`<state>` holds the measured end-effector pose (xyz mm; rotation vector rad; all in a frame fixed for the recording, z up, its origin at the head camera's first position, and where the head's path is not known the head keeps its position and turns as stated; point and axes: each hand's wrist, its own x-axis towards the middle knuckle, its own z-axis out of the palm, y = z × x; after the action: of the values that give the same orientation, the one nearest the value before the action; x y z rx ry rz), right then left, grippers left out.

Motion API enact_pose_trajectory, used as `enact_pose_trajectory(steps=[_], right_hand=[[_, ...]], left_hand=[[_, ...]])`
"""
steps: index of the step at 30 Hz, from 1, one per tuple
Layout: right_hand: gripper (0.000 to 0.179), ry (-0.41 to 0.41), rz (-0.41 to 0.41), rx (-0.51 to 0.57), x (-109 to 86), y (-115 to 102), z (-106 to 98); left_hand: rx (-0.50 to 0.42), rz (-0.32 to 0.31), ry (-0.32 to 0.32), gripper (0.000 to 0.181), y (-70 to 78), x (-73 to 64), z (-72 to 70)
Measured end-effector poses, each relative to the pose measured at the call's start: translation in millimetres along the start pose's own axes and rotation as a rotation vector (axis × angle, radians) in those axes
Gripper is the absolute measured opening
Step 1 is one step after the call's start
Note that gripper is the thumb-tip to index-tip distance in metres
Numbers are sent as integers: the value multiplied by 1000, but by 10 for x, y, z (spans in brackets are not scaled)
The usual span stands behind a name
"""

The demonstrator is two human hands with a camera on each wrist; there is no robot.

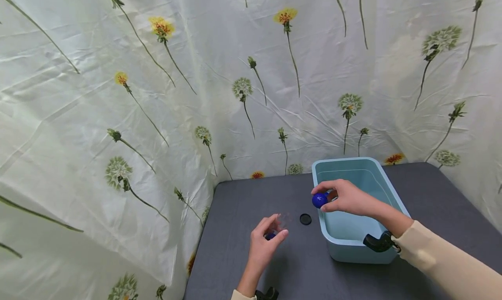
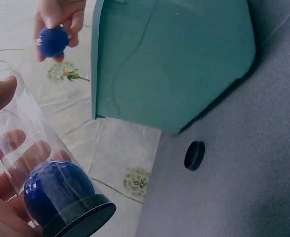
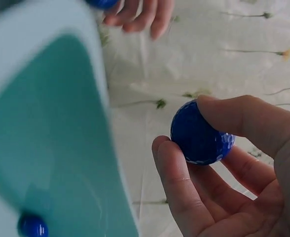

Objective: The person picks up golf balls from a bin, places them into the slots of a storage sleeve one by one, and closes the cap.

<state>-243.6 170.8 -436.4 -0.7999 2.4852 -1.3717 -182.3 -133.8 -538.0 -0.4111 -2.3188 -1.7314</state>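
Note:
My left hand (image 1: 262, 243) grips a clear tube (image 2: 28, 118) with a blue golf ball (image 2: 56, 190) at its bottom, against a black end cap (image 2: 88, 217). The tube's other end is uncapped and tilted upward. Over the left rim of a light blue bin (image 1: 349, 242), my right hand (image 1: 349, 197) pinches another blue golf ball (image 3: 199, 136) between thumb and fingertips. Inside the bin, the right wrist view catches one more blue ball (image 3: 32, 226). A loose black cap (image 1: 305, 219) lies on the table between the left hand and the bin.
The dark grey table (image 1: 231, 213) carries the bin on its right side. A white curtain (image 1: 219, 95) printed with dandelions hangs behind and to the left. Black wrist cameras sit at both sleeves.

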Motion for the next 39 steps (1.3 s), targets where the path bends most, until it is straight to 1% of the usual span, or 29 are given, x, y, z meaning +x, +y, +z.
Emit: enact_pose_trajectory(steps=[5,11,15,19,26,32,36,39], right_hand=[[39,21,-23,83,-28,-98,186],[37,12,-23,177,-18,-197,375],[36,2,-31,208,17,-248,474],[37,-8,-40,211,48,-274,555],[35,-15,-40,206,75,-264,642],[35,-31,-54,237,94,-243,665],[35,-33,-57,246,103,-239,660],[35,-37,-54,246,109,-230,662]], left_hand=[[2,-6,3,42,35,15,36],[6,-18,3,40,37,15,47],[0,-6,-2,40,47,5,46],[12,18,-10,44,65,-6,45],[24,53,-35,48,57,-30,51],[26,44,-45,45,40,-55,63],[29,44,-36,46,44,-57,73],[45,43,-43,48,49,-55,75]])
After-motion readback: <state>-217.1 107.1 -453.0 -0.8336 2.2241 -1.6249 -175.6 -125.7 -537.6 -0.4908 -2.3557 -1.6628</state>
